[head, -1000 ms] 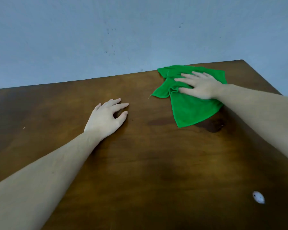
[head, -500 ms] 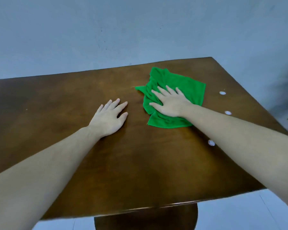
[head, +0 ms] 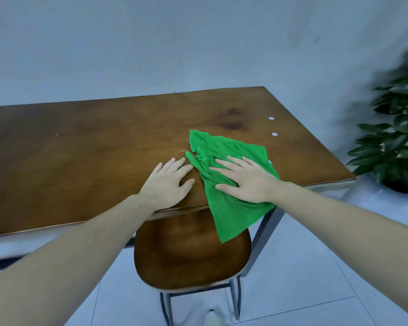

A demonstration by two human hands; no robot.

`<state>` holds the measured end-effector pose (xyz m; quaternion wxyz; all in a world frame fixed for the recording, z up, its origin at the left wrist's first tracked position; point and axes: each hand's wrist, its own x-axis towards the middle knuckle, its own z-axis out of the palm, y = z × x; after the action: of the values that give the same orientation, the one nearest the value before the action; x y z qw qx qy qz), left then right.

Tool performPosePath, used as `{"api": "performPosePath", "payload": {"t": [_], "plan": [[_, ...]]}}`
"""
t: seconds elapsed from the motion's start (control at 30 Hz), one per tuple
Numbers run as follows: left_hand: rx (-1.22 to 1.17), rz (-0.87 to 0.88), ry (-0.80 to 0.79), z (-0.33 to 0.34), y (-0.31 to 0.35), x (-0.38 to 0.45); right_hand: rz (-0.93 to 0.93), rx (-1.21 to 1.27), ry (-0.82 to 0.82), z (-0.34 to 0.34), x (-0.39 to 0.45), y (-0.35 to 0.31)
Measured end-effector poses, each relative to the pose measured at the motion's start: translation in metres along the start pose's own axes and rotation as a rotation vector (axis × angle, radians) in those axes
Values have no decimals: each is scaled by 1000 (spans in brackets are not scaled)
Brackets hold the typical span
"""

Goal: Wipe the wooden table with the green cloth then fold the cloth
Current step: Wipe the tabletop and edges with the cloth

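No brand, label or writing can be read on anything in view. The green cloth (head: 229,177) is seen as a bright, plain green piece of soft fabric, rumpled into ridges at its far left part and smoother towards the right. It lies at the near edge of the wooden table (head: 92,149), towards the near right corner, with its lower part hanging over that edge in front of the chair seat (head: 186,255) below.

The right hand (head: 245,182) is laid flat on the cloth, palm down, fingers spread and extended; nothing is gripped, the fabric is only pressed under the palm and fingers. The left hand (head: 167,184) is laid flat on bare wood just beside the cloth's left side, fingers extended and slightly apart, with nothing held; its fingertips are just beside the cloth's rumpled edge, and contact cannot be told.

Two small white dots (head: 272,126) are seen on the tabletop near the right edge, beyond the cloth, and a dark stain (head: 231,118) is seen in the wood towards the far right corner. A leafy plant (head: 396,128), blurred, is seen on the floor beyond the table's right edge.
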<state>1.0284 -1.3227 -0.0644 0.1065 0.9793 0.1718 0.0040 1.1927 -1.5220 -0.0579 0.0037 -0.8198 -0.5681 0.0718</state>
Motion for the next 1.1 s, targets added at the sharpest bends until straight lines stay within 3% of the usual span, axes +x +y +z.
{"api": "performPosePath", "payload": {"t": [0.17,0.33,0.6,0.87,1.1], "plan": [[38,-1,-46,-6,16,-24,243,24,-1,3,-38,37],[46,-9,-38,-6,22,-29,471,31,10,9,-38,28],[22,11,-41,-5,33,0,184,-11,-72,1,-2,18],[8,-30,-30,-1,59,79,132,-11,-30,-12,22,128],[-22,-137,-13,3,84,191,8,-14,-43,-32,112,210]]}}
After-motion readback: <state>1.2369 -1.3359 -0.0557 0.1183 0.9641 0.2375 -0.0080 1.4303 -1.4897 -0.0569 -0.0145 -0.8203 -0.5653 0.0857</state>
